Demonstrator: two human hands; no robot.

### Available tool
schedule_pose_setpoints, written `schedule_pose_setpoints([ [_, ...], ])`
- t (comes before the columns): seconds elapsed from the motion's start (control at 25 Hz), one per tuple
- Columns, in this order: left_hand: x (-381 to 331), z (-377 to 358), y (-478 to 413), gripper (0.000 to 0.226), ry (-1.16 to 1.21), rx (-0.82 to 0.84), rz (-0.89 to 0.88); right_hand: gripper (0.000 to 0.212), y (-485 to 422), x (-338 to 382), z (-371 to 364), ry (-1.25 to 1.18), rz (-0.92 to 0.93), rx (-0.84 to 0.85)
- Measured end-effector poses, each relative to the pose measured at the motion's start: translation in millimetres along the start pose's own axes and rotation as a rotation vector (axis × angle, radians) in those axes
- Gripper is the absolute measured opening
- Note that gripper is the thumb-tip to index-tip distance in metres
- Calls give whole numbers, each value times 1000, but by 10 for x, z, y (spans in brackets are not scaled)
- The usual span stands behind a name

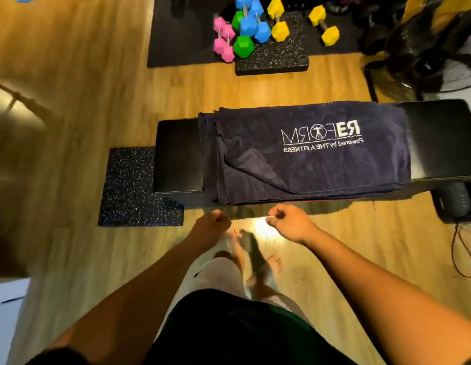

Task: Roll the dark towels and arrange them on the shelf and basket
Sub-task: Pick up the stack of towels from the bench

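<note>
While your left hand [212, 222] and right hand [288, 221] hover just before bench [177, 154], fingers curled, no towel held, dark towels [321, 169] lie stacked flat on it. Soft, limp, light: pinch top towel's near corners.

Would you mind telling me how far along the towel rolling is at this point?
Done: nothing visible; no rolled towel, shelf or basket shows. In hand: the left hand and right hand, both curled, hover just short of the black bench, touching no towel. Left: the stack of dark towels lies flat on it, logo up, so all rolling and arranging remains.
</note>
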State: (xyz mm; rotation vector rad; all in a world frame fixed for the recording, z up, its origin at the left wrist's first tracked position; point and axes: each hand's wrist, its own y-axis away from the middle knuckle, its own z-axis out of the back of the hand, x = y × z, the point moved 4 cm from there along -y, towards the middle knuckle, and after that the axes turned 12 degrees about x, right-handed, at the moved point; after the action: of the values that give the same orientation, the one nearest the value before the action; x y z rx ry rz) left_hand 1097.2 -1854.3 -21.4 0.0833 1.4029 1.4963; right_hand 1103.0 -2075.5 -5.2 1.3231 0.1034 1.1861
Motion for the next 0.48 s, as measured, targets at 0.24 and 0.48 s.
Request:
schedule_pose_setpoints([
  [0.24,-243,135,-725,8,341,-32,78,26,-613,245,500,-6,22,36],
  [0.48,-415,326,-1347,16,580,-27,122,40,-1428,299,708,-71,-59,28],
])
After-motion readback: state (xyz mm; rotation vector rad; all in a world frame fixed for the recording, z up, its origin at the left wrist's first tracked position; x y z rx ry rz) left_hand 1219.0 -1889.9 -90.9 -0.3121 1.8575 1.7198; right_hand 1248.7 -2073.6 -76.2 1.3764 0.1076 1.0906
